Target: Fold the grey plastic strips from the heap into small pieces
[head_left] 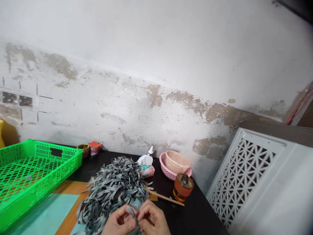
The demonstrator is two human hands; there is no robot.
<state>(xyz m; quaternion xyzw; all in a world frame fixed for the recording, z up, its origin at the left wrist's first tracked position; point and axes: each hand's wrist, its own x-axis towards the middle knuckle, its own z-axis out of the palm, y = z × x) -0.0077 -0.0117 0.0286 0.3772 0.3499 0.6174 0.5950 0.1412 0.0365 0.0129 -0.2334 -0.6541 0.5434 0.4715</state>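
Both hands meet at the bottom middle of the head view, in front of a large heap of grey ribbon strips [116,186]. My left hand [121,220] is closed, with thumb and finger pinching a grey strip [131,212] that curves up between the hands. Close beside it, my right hand [152,219] is closed too, its fingertips pressed together at the strip's other side. Whatever lies between those right fingertips is hidden. A pale bluish, translucent piece [137,204] shows just behind the fingers.
A green plastic crate [79,158] stands at left. Behind the heap are a tissue pack [147,170] and a white-capped bottle [150,151]. Pink baskets [177,160], an amber jar [183,187] and a wooden stick [168,198] lie to the right on the black table [195,215].
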